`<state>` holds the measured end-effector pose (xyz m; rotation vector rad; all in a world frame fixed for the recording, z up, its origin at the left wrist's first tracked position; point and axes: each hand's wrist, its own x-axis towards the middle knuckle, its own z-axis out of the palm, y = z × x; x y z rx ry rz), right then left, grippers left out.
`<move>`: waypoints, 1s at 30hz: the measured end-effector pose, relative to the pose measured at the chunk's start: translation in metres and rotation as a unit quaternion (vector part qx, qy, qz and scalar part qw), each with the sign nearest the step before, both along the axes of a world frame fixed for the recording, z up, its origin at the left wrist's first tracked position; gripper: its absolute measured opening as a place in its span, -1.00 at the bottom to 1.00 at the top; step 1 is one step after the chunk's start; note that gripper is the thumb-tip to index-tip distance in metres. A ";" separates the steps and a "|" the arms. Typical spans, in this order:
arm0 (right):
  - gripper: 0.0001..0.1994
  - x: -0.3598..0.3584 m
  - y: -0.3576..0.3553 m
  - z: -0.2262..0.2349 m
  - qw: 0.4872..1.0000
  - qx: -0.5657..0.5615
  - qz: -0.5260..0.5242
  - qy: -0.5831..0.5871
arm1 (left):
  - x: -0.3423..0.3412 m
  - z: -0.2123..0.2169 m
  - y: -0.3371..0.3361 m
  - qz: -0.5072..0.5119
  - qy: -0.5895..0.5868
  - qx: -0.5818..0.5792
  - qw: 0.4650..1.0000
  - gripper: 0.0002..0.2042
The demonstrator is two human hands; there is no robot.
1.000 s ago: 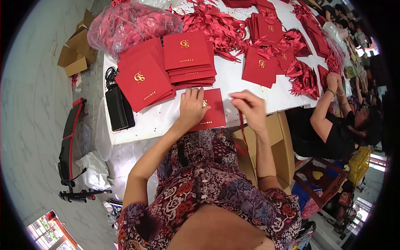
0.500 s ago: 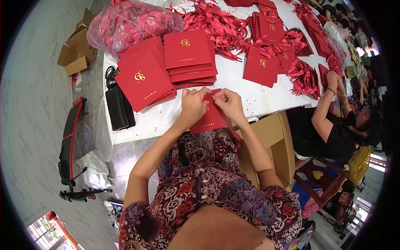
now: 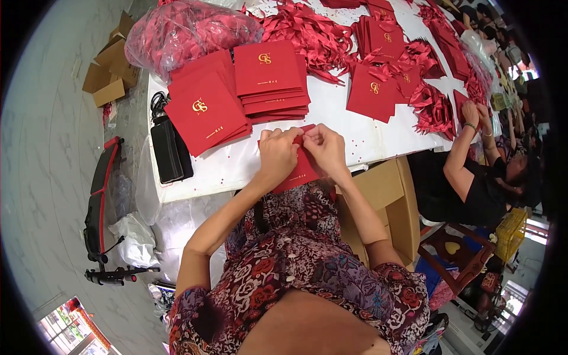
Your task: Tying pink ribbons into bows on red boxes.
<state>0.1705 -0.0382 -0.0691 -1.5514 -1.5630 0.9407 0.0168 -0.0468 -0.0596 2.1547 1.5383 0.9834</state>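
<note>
A red card folder (image 3: 300,173) lies at the near edge of the white table (image 3: 236,165), partly over the edge. My left hand (image 3: 277,155) and my right hand (image 3: 326,149) both pinch it at its top middle, fingertips close together. What sits between the fingertips is hidden. Two stacks of red folders with gold marks (image 3: 204,112) (image 3: 269,74) lie just beyond my hands.
A pile of red ribbons (image 3: 313,32) and a clear bag of red pieces (image 3: 189,26) sit farther back. A black pouch (image 3: 168,151) lies at the table's left end. Another person (image 3: 479,171) works at the right. A cardboard box (image 3: 384,201) stands below the table.
My right hand came back from the right to the folder's top middle and met my left hand. The folder slid slightly toward me over the table edge.
</note>
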 end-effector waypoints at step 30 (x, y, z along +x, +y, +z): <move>-0.79 0.028 0.050 -0.032 0.996 -0.064 -0.011 0.057 | -0.015 0.023 -0.001 -0.159 0.004 0.009 0.987 -0.83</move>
